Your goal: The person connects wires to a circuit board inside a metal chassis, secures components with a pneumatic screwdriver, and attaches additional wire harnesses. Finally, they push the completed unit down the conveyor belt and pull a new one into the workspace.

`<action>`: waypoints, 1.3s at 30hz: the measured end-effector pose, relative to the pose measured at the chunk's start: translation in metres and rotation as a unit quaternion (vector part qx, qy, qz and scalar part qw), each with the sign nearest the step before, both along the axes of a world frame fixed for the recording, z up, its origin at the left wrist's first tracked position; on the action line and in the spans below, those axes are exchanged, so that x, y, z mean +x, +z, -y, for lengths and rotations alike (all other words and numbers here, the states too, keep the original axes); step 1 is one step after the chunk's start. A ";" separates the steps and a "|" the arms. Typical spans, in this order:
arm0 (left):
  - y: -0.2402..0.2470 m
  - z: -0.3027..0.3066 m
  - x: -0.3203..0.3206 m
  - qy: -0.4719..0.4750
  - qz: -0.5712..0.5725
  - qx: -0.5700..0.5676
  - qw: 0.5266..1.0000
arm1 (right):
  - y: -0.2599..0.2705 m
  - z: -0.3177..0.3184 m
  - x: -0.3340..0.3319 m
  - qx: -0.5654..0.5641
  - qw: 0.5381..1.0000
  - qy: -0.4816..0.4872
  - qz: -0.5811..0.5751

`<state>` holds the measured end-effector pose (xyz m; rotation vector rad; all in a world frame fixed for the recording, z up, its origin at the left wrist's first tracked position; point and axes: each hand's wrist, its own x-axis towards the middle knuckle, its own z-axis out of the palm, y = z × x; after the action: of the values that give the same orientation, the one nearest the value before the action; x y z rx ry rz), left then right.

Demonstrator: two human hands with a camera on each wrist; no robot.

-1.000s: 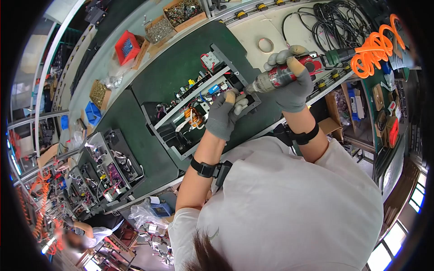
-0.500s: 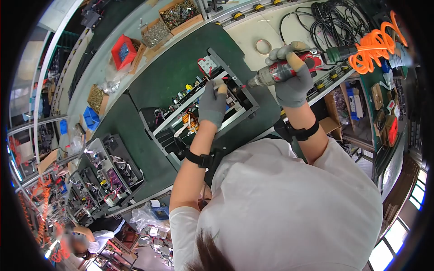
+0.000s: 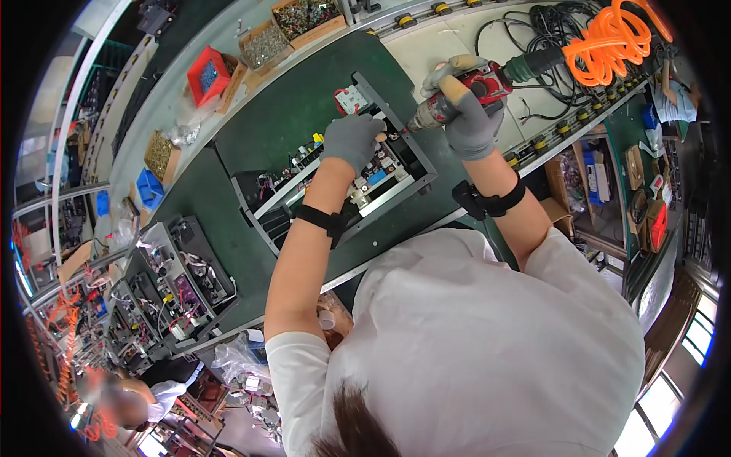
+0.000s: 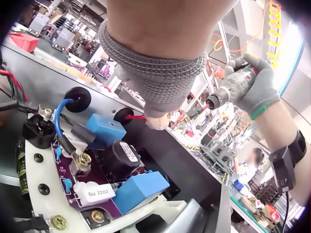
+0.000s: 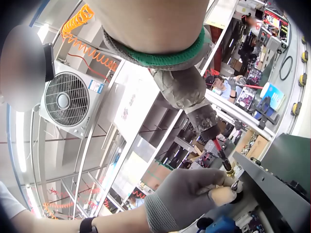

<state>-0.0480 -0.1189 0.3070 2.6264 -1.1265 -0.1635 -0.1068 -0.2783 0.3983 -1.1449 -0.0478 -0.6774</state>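
Observation:
My gloved right hand (image 3: 474,114) grips a red and grey power screwdriver (image 3: 434,112) with a taped body. Its red bit (image 5: 221,154) points at the end panel (image 3: 396,126) of an open metal chassis; a brass-coloured fastener (image 5: 230,172) shows at the tip. My gloved left hand (image 3: 352,141) is bent over the chassis near that panel, pinching a small shiny metal piece (image 5: 236,186) whose exact kind I cannot tell. Close to these fingers, a red wire (image 4: 136,117) comes through a black grommet. Below lies a purple circuit board (image 4: 87,194) with blue blocks (image 4: 141,191).
An orange coiled hose (image 3: 609,46) leads from the screwdriver's rear. Black cables (image 3: 548,38) lie behind it. A red bin (image 3: 208,76) and boxes of small fasteners (image 3: 266,47) line the far edge. Another chassis (image 3: 179,282) stands at left on the green bench (image 3: 228,145).
The left hand has gone from the bit tip to the inner side of the end panel. The right hand has carried the screwdriver left and slightly up, bringing its bit up to the panel.

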 end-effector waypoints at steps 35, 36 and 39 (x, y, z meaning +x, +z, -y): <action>-0.004 0.005 0.023 -0.002 -0.148 -0.021 0.989 | -0.051 -0.044 -0.013 -0.119 0.981 0.138 -0.073; -0.005 0.008 0.026 -0.007 -0.155 -0.005 0.988 | -0.052 -0.046 -0.012 -0.145 0.979 0.130 -0.054; -0.008 0.009 0.029 -0.006 -0.169 -0.003 0.986 | -0.049 -0.050 -0.012 -0.167 0.975 0.122 -0.076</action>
<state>-0.0192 -0.1277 0.2987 2.4619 -1.0206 -0.5826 -0.1189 -0.2286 0.3492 -1.4830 -0.1748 -0.3688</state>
